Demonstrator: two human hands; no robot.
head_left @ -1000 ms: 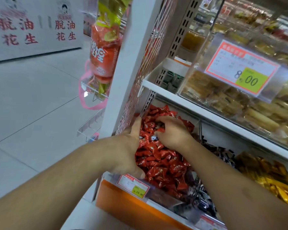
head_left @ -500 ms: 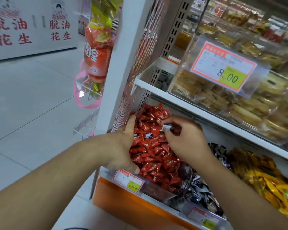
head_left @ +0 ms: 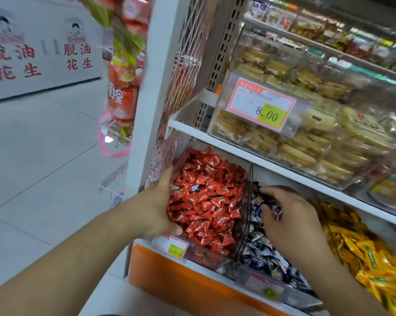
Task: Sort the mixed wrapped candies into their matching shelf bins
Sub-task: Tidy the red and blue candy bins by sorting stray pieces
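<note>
Our right hand (head_left: 288, 215) has carried the dark candy (head_left: 276, 212) out of the red candies (head_left: 206, 197) and now pinches it over the dark bin (head_left: 260, 254) just right of them. Our left hand (head_left: 157, 206) rests open against the red pile. Release comes next, we judge.

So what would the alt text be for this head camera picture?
A person's right hand reaches into a shelf bin of dark-wrapped candies while the left hand rests against the neighbouring bin of red-wrapped candies. Yellow-wrapped candies lie further right.
</note>
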